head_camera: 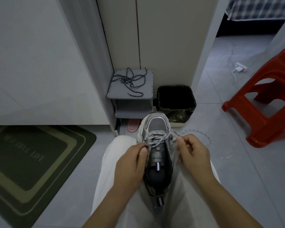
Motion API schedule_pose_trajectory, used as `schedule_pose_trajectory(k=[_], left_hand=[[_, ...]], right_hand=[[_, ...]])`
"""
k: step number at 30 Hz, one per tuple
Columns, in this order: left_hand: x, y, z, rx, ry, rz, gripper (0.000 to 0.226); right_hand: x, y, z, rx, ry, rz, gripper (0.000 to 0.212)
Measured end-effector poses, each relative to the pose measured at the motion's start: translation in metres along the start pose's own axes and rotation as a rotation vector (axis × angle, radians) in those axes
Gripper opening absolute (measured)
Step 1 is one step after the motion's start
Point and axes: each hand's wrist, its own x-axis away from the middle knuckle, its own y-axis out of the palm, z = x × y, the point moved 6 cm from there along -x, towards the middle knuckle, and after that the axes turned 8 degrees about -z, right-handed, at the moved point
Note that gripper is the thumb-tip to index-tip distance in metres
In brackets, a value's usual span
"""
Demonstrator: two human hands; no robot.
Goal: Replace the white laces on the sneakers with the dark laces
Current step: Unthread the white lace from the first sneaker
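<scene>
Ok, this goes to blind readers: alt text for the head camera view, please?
The left hand and right hand pinch a pale lace on a grey sneaker resting in the person's lap. Dark laces lie tangled on a grey shelf ahead, beside a lined bin.

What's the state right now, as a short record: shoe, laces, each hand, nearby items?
sneaker: on the person's lap, toe pointing away
light lace: threaded through the eyelets nearest the toe; a loose loop trails to the right
left hand: pinches at the left eyelet row, apparently the light lace
right hand: pinches the light lace beside the right eyelets
dark laces: loose tangle on the grey shelf, untouched
nearby: lined bin, red stool, doormat
</scene>
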Motion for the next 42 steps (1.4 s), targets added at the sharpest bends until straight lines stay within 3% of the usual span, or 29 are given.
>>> schedule_pose_trajectory(k=[4, 8, 10, 13, 19, 24, 27, 31, 34, 37, 40, 42], left_hand=[[-0.011, 0.001, -0.001, -0.056, 0.007, 0.017, 0.025], [-0.021, 0.0, 0.004, -0.039, -0.001, 0.026, 0.01], [-0.026, 0.001, 0.008, -0.055, -0.006, -0.017, 0.003], [-0.029, 0.002, 0.007, -0.029, -0.034, -0.071, 0.006], [-0.033, 0.0, 0.001, 0.184, -0.14, -0.027, 0.014], [-0.036, -0.007, -0.003, 0.391, -0.205, 0.008, 0.017], [-0.04, -0.009, 0.003, 0.303, -0.159, -0.04, 0.019], [-0.044, -0.017, 0.013, 0.146, -0.107, -0.096, 0.017], [-0.042, -0.02, 0.016, 0.141, -0.073, -0.098, 0.014], [-0.037, -0.017, 0.012, 0.16, -0.062, -0.104, 0.014], [-0.031, -0.014, 0.004, 0.178, -0.084, -0.118, 0.01], [-0.026, -0.014, 0.001, 0.159, -0.079, -0.094, 0.011]], right_hand=[[-0.025, -0.008, -0.019, 0.301, -0.212, 0.021, 0.007], [-0.037, 0.015, -0.03, 0.631, -0.405, -0.248, 0.026], [-0.038, 0.02, -0.031, 0.7, -0.387, -0.333, 0.019], [-0.036, 0.018, -0.027, 0.674, -0.315, -0.404, 0.008], [-0.028, 0.017, -0.023, 0.608, -0.272, -0.474, 0.021], [-0.036, -0.018, -0.014, 0.524, -0.251, -0.344, 0.032], [-0.042, -0.038, -0.002, 0.577, -0.227, -0.27, 0.051], [-0.046, -0.073, 0.006, 0.573, -0.141, -0.043, 0.069], [-0.046, -0.078, 0.012, 0.535, 0.0, -0.027, 0.045], [-0.04, -0.056, 0.005, 0.47, -0.003, -0.187, 0.024], [-0.031, -0.025, -0.003, 0.391, -0.046, -0.387, 0.023], [-0.027, -0.01, -0.007, 0.36, -0.104, -0.426, 0.019]])
